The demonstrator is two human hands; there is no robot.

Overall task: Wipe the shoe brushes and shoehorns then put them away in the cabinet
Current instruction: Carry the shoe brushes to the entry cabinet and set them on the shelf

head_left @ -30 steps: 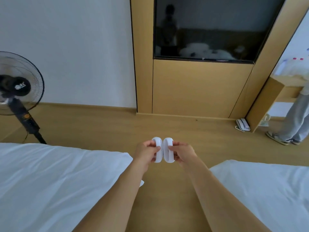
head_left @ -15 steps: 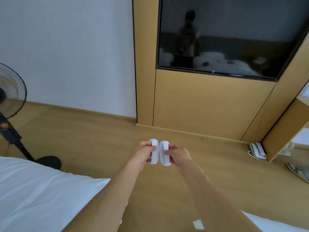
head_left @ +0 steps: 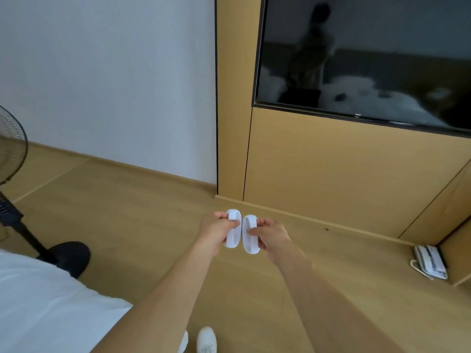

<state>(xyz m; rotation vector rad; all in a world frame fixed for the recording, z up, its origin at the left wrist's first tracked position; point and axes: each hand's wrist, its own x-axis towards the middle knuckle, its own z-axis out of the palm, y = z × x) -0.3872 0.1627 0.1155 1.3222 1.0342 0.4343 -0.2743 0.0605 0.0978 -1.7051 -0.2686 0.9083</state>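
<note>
Left hand (head_left: 216, 229) grips left brush (head_left: 233, 229), right hand (head_left: 270, 233) grips right brush (head_left: 249, 234); brushes side by side, long axes pointing toward wood panel (head_left: 331, 174) ahead; cabinet not identifiable.

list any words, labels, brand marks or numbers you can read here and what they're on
No text can be read in this view.
TV: a tiny pale mark at the middle of its bottom bezel, too small to read.
Fan: light marks on its black pole, too blurred to read.
Telephone: no legible print.
White shoe brushes, left and right: plain, no marking seen.
</note>
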